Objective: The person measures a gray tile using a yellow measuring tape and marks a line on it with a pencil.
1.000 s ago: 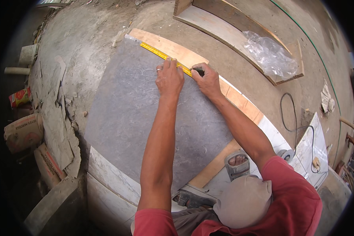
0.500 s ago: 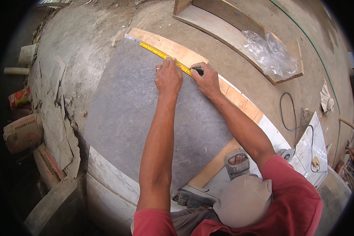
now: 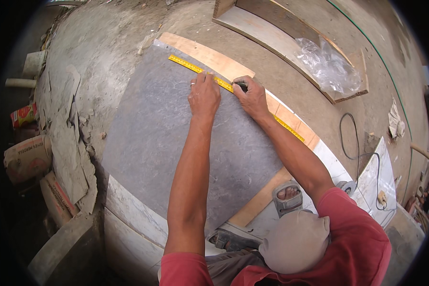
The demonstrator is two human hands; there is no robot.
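Note:
My left hand [image 3: 204,93], a ring on one finger, presses its slightly bent fingertips on a yellow measuring tape [image 3: 183,62] lying across a grey stone-look slab [image 3: 145,124]. Just to its right, my right hand [image 3: 250,98] is closed on a small dark object [image 3: 240,86] at the tape; I cannot make out what it is. Another stretch of the tape shows beside my right forearm, over light wooden boards [image 3: 202,52] along the slab's far edge.
A wooden trough [image 3: 260,31] holding clear plastic stands at the upper right. White marble-look panels [image 3: 133,198], a cable [image 3: 352,143] and a green hose [image 3: 381,66] lie around. Broken board and paper sacks [image 3: 26,159] are at the left, my sandalled foot [image 3: 287,200] below.
The tape's far-left end has shifted slightly down and inward from the slab's edge, and a length of yellow tape now shows to the right beside my right forearm. My hands have barely moved.

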